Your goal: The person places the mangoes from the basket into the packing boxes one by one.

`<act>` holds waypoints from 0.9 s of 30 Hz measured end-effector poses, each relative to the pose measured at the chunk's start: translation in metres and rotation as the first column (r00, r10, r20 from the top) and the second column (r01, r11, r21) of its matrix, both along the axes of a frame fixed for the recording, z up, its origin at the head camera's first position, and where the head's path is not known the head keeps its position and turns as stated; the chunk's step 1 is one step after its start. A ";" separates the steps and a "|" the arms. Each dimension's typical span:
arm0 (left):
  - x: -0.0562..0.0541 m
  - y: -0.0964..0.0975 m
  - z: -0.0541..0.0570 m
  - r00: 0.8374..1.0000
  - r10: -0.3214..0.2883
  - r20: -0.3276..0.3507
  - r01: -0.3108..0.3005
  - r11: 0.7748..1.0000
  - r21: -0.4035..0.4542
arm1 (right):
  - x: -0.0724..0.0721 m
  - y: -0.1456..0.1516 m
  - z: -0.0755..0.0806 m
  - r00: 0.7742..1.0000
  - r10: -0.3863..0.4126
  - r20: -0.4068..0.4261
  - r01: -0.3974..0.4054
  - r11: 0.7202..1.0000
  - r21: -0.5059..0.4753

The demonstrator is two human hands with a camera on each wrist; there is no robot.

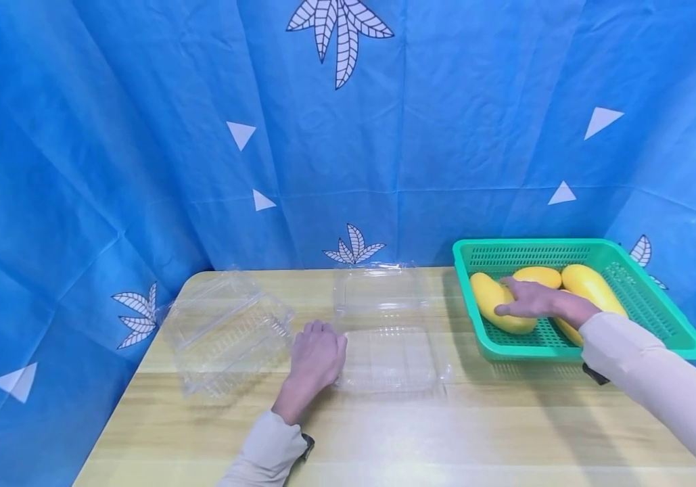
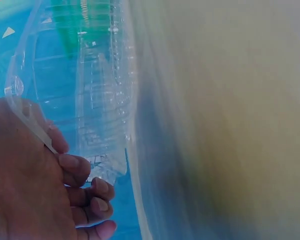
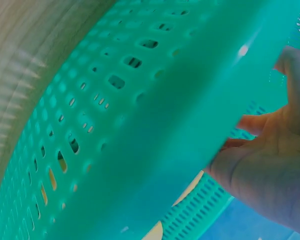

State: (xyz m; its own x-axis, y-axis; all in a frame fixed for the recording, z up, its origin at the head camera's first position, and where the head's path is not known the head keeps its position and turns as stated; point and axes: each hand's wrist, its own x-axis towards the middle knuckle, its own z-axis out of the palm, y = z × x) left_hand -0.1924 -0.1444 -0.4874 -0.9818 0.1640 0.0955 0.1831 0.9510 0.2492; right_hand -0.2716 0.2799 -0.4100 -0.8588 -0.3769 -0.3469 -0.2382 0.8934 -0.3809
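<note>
At the center of the head view, the person's left hand (image 1: 317, 355) pinches the near-left edge of a clear plastic container (image 1: 393, 358), its thumb and finger closing on the thin rim in the left wrist view. The container lies spread open on the wooden table (image 1: 396, 446), one half above the other in the frame. A second clear container (image 1: 226, 331), also open, sits at a slant left of center. At the right of the frame, the right hand (image 1: 530, 301) reaches into a green basket (image 1: 524, 352), fingers extended and spread over the leftmost yellow fruit (image 1: 489, 304); it is not gripping the fruit, and whether it touches it cannot be told. Three more yellow fruits (image 1: 594, 287) lie in the basket, one partly hidden under the hand. Blue cloth (image 1: 445, 122) printed with white leaves and triangles fills the upper frame.
</note>
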 end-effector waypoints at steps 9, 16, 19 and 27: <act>-0.005 0.007 -0.001 1.000 0.009 -0.012 -0.008 0.998 0.054 | 0.004 -0.004 -0.001 0.999 -0.025 -0.023 0.026 0.999 0.038; -0.005 0.009 -0.002 0.999 0.028 0.029 -0.032 0.991 0.127 | 0.007 0.002 0.003 0.999 -0.039 -0.001 0.039 0.997 0.069; -0.006 0.008 0.000 0.998 0.015 0.058 -0.022 0.991 0.131 | 0.009 0.005 0.007 0.998 -0.050 0.047 0.047 0.997 0.065; -0.003 -0.003 0.005 0.989 -0.064 0.132 0.046 0.990 0.130 | 0.013 0.008 0.014 0.992 -0.069 0.109 0.061 0.996 0.069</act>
